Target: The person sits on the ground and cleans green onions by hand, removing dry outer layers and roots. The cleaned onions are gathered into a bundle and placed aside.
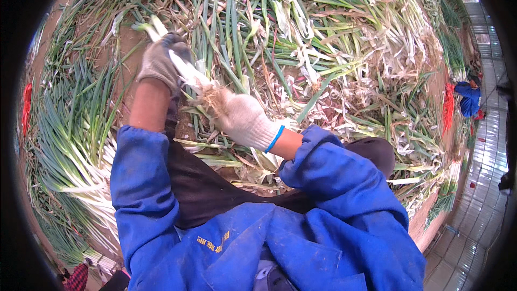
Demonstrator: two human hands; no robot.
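My left hand (163, 61), in a soiled grey knit glove, is closed around a few green onions (188, 70). Their cut-looking pale green tops stick out beyond the fingers, and the white stems slant down to the right. At the stems' lower end is a tuft of brown roots (213, 96). My right hand (244, 120), in a white knit glove with a blue cuff edge, is curled at these roots; its fingertips are hidden and slightly blurred. Loose leaves and peeled skins (323, 103) lie under and around both hands.
A heap of whole green onions (76, 141) lies at my left, white ends towards me. More onions with roots (404, 36) lie at the upper right. Red ties (448, 107) hang at the right, near a person in blue (468, 96). Another person's checked sleeve (77, 278) shows lower left.
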